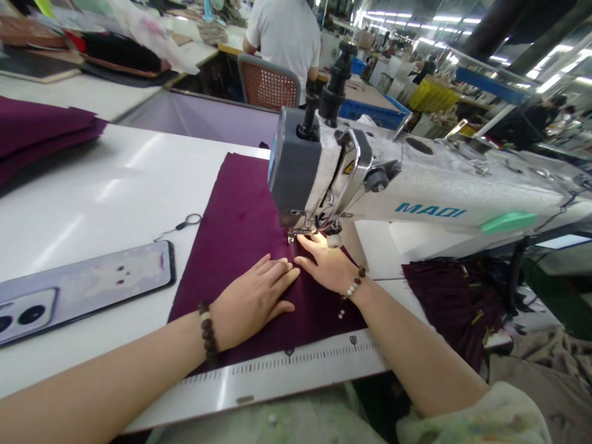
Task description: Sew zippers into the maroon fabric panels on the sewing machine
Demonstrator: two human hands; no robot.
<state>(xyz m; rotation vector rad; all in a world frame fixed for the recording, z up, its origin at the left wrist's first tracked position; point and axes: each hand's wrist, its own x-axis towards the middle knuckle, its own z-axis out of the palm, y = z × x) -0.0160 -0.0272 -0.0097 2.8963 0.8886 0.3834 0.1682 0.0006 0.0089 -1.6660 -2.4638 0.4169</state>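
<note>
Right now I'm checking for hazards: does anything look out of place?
The phone lying on the white table, left of the purple cloth, seems out of place beside sewing work; I see no spill.

Ceiling tubes (448, 18): bright white rows at upper right, blown out.
White surface (139, 203): well lit, long pale glare streaks toward the left.
Sewing machine (435, 185): warm glow beneath its head, strongest at the right grip (333, 265).
Purple cloth (245, 209): dark, softly shaded, little weave showing.
Far workshop (430, 95): soft and smeared.
Frame edges: wide-angle stretch, phone (111, 283) drawn long at left.
</note>
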